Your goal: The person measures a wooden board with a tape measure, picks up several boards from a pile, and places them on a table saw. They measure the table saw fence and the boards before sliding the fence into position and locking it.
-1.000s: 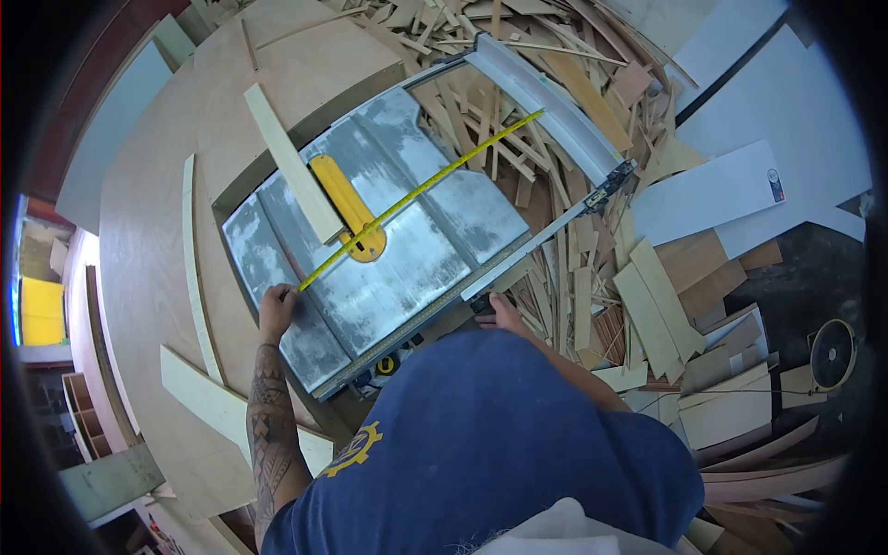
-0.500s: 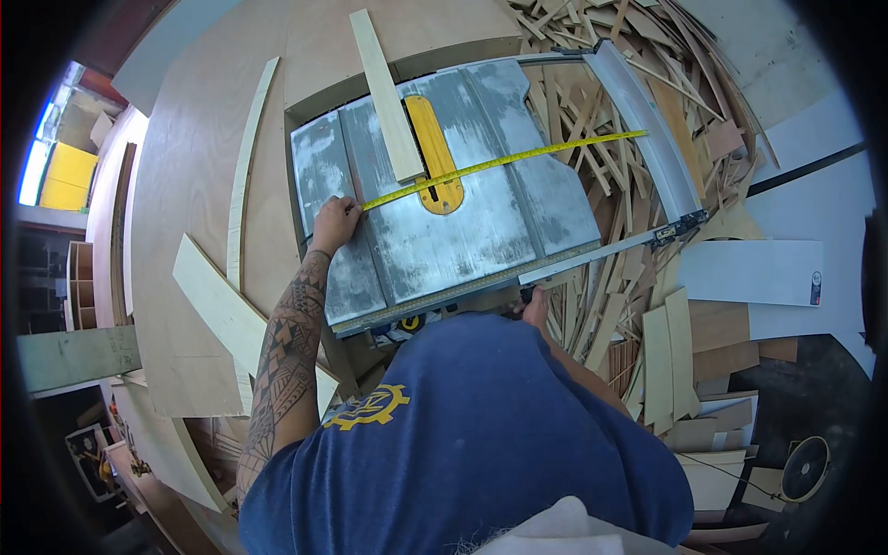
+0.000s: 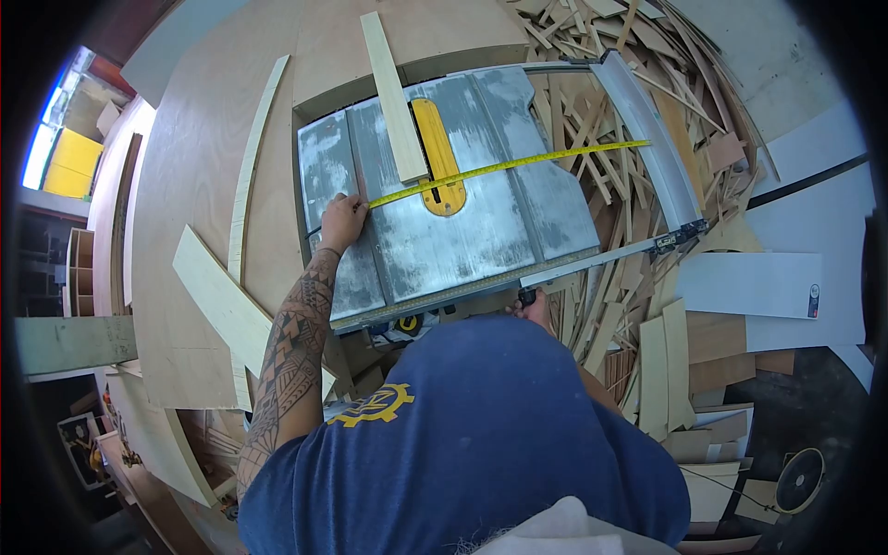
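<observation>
A table saw (image 3: pixel 462 242) with a worn grey metal top lies in front of me. My left hand (image 3: pixel 343 223) is closed on the near end of a yellow tape measure (image 3: pixel 518 162), at the left part of the top. The tape runs across the yellow throat plate (image 3: pixel 448 196) to the metal rip fence (image 3: pixel 659 148) on the right. Below the front rail, my right hand (image 3: pixel 536 309) has its fingers round a black knob (image 3: pixel 527 296). A pale wood strip (image 3: pixel 393 102) lies beside the throat plate, its near end close to the tape.
Plywood (image 3: pixel 199 157) surrounds the saw on the left and behind, with a long thin strip (image 3: pixel 254 166) and a wider board (image 3: pixel 222 296) on it. Offcuts (image 3: pixel 592 111) pile up under and beyond the fence. White panels (image 3: pixel 754 282) and a round fan (image 3: pixel 801 481) are at right.
My right hand has come further into sight at the black knob, slightly lower and nearer the rail's end. The whole view has shifted a little; the left hand stays on the tape.
</observation>
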Demonstrator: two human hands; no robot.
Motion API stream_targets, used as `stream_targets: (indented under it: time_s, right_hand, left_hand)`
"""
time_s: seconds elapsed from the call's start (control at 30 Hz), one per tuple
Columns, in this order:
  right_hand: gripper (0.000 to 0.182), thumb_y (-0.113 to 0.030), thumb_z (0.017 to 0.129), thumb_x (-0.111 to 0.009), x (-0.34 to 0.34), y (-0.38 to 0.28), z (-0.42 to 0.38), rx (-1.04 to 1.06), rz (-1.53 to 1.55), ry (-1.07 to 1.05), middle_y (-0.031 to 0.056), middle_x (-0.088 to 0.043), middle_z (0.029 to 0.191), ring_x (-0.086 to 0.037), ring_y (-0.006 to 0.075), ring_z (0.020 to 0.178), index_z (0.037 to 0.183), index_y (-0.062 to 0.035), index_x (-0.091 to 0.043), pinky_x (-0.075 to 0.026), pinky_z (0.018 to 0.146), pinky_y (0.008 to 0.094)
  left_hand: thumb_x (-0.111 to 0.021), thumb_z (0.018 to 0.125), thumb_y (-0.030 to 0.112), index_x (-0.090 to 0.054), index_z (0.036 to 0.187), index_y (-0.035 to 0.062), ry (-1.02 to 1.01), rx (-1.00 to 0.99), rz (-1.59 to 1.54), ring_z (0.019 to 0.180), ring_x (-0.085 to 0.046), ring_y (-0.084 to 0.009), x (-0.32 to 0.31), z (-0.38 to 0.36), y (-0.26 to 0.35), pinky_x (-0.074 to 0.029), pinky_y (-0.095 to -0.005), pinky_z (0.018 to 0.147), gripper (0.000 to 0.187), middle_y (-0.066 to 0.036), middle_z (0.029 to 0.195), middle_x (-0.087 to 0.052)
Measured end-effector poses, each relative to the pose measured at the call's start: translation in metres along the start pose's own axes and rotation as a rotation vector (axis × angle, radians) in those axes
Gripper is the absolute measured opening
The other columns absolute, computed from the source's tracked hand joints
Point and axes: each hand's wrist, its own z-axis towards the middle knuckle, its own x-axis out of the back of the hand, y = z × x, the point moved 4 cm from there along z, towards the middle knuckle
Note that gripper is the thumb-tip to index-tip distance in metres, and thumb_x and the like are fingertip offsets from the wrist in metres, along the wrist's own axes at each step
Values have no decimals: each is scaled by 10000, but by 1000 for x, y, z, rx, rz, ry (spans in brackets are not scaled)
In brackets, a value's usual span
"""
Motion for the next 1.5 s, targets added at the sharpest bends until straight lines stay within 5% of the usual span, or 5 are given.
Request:
stream_targets:
  time_s: [0.57, 0.73, 0.93, 1.27, 1.5]
  right_hand:
    - [500, -493, 1078, -356, 6, -3, 4, -69, 42, -7, 108, -584, 763, -532, 225, 533, 1031, -30, -539, -616, 768, 447]
    - [480, -324, 910, -701, 11, -17, -17, 529, -582, -66, 152, -662, 844, -702, 254, 688, 1180, 60, -602, -601, 680, 411]
    - [315, -230, 805, -803, -5, -40, -8, 495, -1174, 95, 144, -690, 756, -703, 156, 671, 877, 60, -703, -552, 574, 327]
    - [184, -91, 834, -772, -2, -37, -5, 414, -820, -182, 73, -668, 761, -640, 130, 618, 887, 62, -685, -573, 541, 313]
    - [306, -272, 838, -855, -3, -44, -17, 390, -946, -243, 12, -666, 794, -599, 107, 617, 955, -27, -713, -524, 569, 283]
  left_hand:
    - [-693, 955, 250, -765, 989, 62, -8, -96, -103, 915, -666, -362, 2, -2, 1, -533, -465, 834, 204, -174, 922, -677]
    - [-704, 949, 220, -767, 982, 44, -2, -132, -132, 890, -663, -359, 4, -7, 2, -529, -453, 821, 190, -177, 891, -677]
    - [-694, 958, 229, -762, 1004, 37, -21, -105, -99, 902, -661, -372, -2, -2, 8, -528, -459, 830, 208, -179, 921, -679]
    - [-677, 967, 308, -755, 995, 80, 26, -52, -4, 977, -664, -391, -6, 1, -1, -532, -499, 853, 243, -172, 981, -688]
    - [-683, 964, 342, -755, 1015, 96, 12, -72, -13, 991, -658, -389, -7, 1, -6, -530, -512, 853, 261, -167, 1014, -682]
